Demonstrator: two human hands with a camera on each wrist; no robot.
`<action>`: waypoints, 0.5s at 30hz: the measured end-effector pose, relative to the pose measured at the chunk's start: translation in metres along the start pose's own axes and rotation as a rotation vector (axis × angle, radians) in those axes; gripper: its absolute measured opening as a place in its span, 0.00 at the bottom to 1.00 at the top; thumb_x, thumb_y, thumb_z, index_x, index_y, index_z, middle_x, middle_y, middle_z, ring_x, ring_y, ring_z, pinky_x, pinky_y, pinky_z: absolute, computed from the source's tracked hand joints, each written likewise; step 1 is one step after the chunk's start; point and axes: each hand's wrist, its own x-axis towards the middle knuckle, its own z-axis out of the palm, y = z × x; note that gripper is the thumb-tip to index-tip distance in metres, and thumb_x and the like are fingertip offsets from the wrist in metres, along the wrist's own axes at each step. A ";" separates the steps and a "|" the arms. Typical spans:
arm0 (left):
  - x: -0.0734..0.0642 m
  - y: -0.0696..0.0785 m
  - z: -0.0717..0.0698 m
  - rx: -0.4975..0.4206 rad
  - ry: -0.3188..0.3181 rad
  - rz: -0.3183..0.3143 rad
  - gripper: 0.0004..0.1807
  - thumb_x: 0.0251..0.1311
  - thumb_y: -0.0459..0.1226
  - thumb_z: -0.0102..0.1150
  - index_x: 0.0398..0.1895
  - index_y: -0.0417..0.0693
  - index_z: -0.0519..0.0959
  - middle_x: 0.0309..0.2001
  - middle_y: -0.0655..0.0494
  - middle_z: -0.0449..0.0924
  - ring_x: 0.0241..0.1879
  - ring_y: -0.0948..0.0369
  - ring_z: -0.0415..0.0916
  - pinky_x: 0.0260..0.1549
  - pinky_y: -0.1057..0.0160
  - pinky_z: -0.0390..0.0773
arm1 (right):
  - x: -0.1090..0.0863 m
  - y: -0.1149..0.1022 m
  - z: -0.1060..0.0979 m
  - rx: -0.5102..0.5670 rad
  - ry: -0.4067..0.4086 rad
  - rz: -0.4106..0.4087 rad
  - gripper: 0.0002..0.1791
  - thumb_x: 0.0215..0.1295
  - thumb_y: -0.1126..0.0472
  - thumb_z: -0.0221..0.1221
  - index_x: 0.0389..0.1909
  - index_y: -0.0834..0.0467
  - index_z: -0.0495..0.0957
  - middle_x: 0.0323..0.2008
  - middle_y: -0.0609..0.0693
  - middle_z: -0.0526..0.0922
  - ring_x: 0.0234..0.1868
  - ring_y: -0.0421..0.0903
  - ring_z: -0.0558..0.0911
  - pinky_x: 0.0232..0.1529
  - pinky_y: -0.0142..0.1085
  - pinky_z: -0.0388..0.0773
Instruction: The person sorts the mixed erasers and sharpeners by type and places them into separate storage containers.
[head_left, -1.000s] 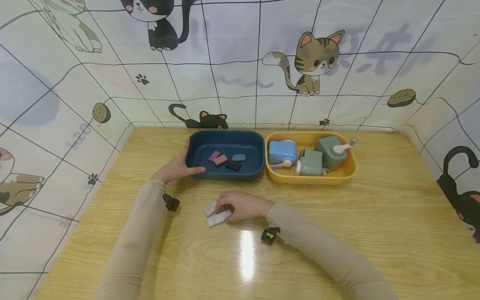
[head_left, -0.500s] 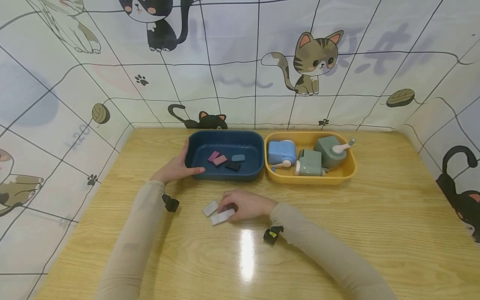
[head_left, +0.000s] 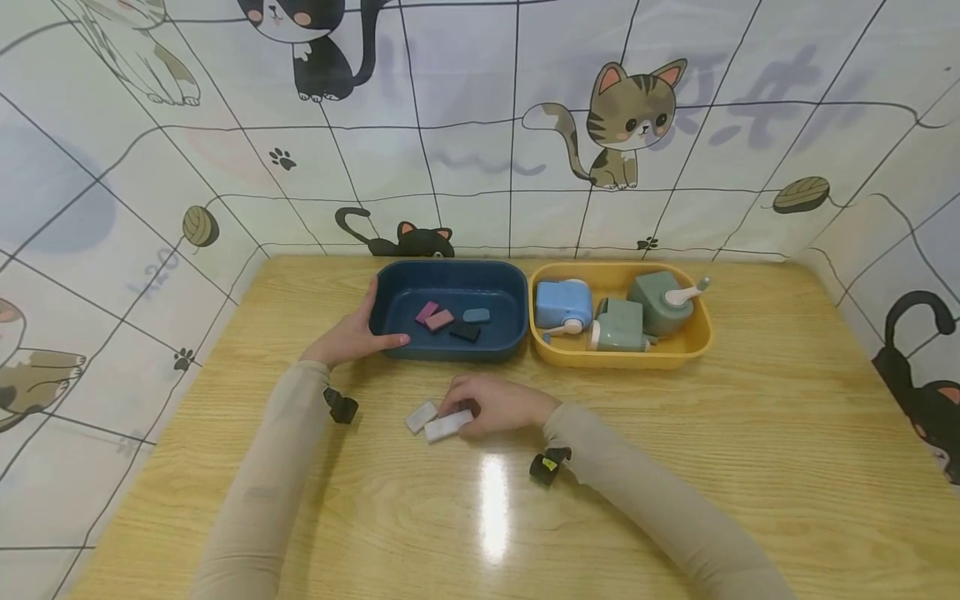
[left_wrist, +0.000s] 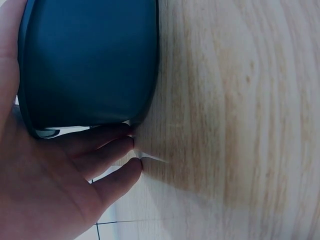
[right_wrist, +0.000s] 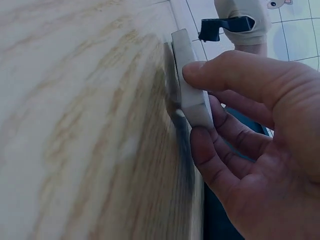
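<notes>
My right hand [head_left: 501,406] pinches a white eraser [head_left: 448,426] close over the table, its thumb on one face and its fingertips along the edge in the right wrist view. Just left of it a second white eraser [head_left: 422,417] lies on the wood. The left hand [head_left: 351,335] rests against the left end of a navy tray [head_left: 450,354]. Its thumb lies along the front wall, and its other fingers reach straight down the end toward the table in the left wrist view. Inside the tray are a magenta eraser [head_left: 427,312], a pink eraser [head_left: 439,320], a blue eraser [head_left: 476,316] and a black eraser [head_left: 465,332].
A yellow tray [head_left: 622,360] stands right beside the navy one. It holds a blue crank pencil sharpener [head_left: 562,302] and two green ones [head_left: 621,323]. Behind both trays rises a cat-patterned backdrop [head_left: 465,167] at the back edge of the wooden table [head_left: 375,517].
The white eraser in my right hand has shifted slightly right and away from me, and now sits a little apart from the second one. The left hand and the trays stay as they were.
</notes>
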 end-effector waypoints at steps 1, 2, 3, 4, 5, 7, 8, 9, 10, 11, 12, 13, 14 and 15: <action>0.000 0.001 0.000 -0.002 0.001 0.000 0.67 0.53 0.59 0.66 0.74 0.60 0.20 0.76 0.42 0.35 0.71 0.40 0.45 0.66 0.41 0.50 | 0.000 0.000 -0.001 -0.001 0.002 0.000 0.17 0.56 0.66 0.67 0.48 0.55 0.83 0.42 0.43 0.77 0.40 0.40 0.73 0.43 0.32 0.71; -0.001 0.001 0.000 -0.003 0.001 0.000 0.67 0.52 0.59 0.66 0.74 0.60 0.20 0.76 0.42 0.34 0.71 0.40 0.45 0.66 0.41 0.50 | -0.001 0.000 -0.002 -0.005 0.005 0.002 0.17 0.56 0.65 0.67 0.48 0.54 0.83 0.42 0.43 0.77 0.40 0.40 0.73 0.43 0.32 0.71; -0.001 0.001 -0.001 -0.002 0.001 0.000 0.67 0.52 0.59 0.66 0.74 0.60 0.20 0.76 0.42 0.34 0.71 0.40 0.45 0.66 0.41 0.50 | -0.001 0.000 -0.002 -0.011 0.008 0.003 0.17 0.56 0.65 0.67 0.48 0.54 0.83 0.42 0.43 0.77 0.40 0.40 0.73 0.44 0.32 0.71; -0.001 0.001 -0.001 0.000 0.001 0.000 0.67 0.52 0.59 0.66 0.74 0.60 0.20 0.76 0.42 0.35 0.71 0.40 0.45 0.66 0.41 0.50 | -0.001 0.000 -0.003 -0.016 0.012 0.006 0.17 0.56 0.65 0.67 0.48 0.54 0.83 0.42 0.42 0.77 0.40 0.40 0.73 0.43 0.32 0.70; -0.001 0.001 -0.001 0.001 0.001 0.000 0.67 0.52 0.59 0.66 0.74 0.60 0.20 0.76 0.42 0.35 0.71 0.40 0.45 0.66 0.41 0.50 | -0.001 0.000 -0.004 -0.020 0.016 0.008 0.17 0.55 0.65 0.67 0.48 0.54 0.83 0.42 0.42 0.77 0.40 0.40 0.73 0.43 0.32 0.70; -0.001 0.002 -0.001 0.001 0.002 -0.001 0.67 0.52 0.59 0.66 0.75 0.59 0.21 0.76 0.41 0.35 0.71 0.40 0.45 0.66 0.41 0.50 | -0.002 0.000 -0.006 -0.026 0.022 0.009 0.17 0.55 0.65 0.67 0.47 0.54 0.83 0.41 0.42 0.77 0.39 0.40 0.73 0.42 0.32 0.70; -0.001 0.002 -0.001 0.001 0.002 -0.002 0.67 0.52 0.59 0.66 0.75 0.59 0.21 0.76 0.41 0.35 0.71 0.40 0.46 0.66 0.41 0.50 | -0.002 0.000 -0.007 -0.026 0.026 0.009 0.17 0.55 0.65 0.67 0.47 0.54 0.83 0.41 0.43 0.77 0.39 0.40 0.73 0.41 0.32 0.71; -0.001 0.002 -0.001 0.003 0.001 -0.004 0.67 0.52 0.59 0.66 0.75 0.59 0.21 0.76 0.41 0.35 0.71 0.39 0.46 0.66 0.41 0.51 | -0.002 0.001 -0.008 -0.024 0.030 0.004 0.17 0.55 0.65 0.67 0.47 0.55 0.83 0.40 0.43 0.77 0.38 0.40 0.73 0.40 0.32 0.71; -0.001 0.002 -0.001 0.003 0.001 -0.005 0.67 0.52 0.59 0.66 0.75 0.59 0.21 0.76 0.41 0.35 0.71 0.39 0.46 0.66 0.41 0.51 | -0.002 0.002 -0.009 -0.021 0.034 0.002 0.17 0.55 0.65 0.67 0.47 0.55 0.83 0.40 0.43 0.77 0.37 0.40 0.73 0.39 0.32 0.72; -0.001 0.002 -0.001 0.004 0.000 -0.005 0.67 0.52 0.59 0.66 0.75 0.59 0.21 0.76 0.41 0.35 0.71 0.39 0.46 0.66 0.41 0.51 | -0.002 0.002 -0.010 -0.022 0.035 -0.001 0.17 0.56 0.65 0.67 0.48 0.55 0.83 0.40 0.44 0.77 0.37 0.40 0.73 0.38 0.31 0.72; -0.001 0.002 -0.001 0.004 0.000 -0.006 0.67 0.52 0.59 0.66 0.75 0.59 0.21 0.76 0.41 0.35 0.71 0.39 0.46 0.66 0.41 0.51 | -0.002 0.003 -0.010 -0.019 0.036 -0.004 0.17 0.56 0.65 0.67 0.48 0.56 0.83 0.39 0.44 0.77 0.36 0.41 0.73 0.37 0.31 0.72; -0.001 0.002 -0.001 0.003 0.000 -0.006 0.67 0.52 0.59 0.66 0.75 0.58 0.21 0.76 0.42 0.35 0.71 0.39 0.45 0.66 0.41 0.50 | -0.003 0.004 -0.011 -0.021 0.038 -0.004 0.17 0.56 0.65 0.67 0.48 0.56 0.83 0.39 0.44 0.77 0.36 0.41 0.73 0.37 0.31 0.72; -0.001 0.002 -0.001 0.003 -0.001 -0.006 0.67 0.52 0.59 0.66 0.75 0.58 0.21 0.76 0.41 0.35 0.71 0.39 0.45 0.66 0.41 0.50 | -0.003 0.005 -0.012 -0.023 0.042 -0.003 0.17 0.56 0.64 0.67 0.48 0.56 0.83 0.39 0.44 0.77 0.36 0.40 0.73 0.37 0.31 0.72; -0.001 0.002 -0.001 0.003 -0.001 -0.005 0.67 0.53 0.58 0.66 0.75 0.58 0.21 0.76 0.41 0.35 0.71 0.39 0.45 0.66 0.41 0.50 | -0.004 0.006 -0.013 -0.028 0.043 0.000 0.17 0.56 0.64 0.67 0.48 0.56 0.82 0.40 0.43 0.76 0.36 0.40 0.73 0.37 0.31 0.72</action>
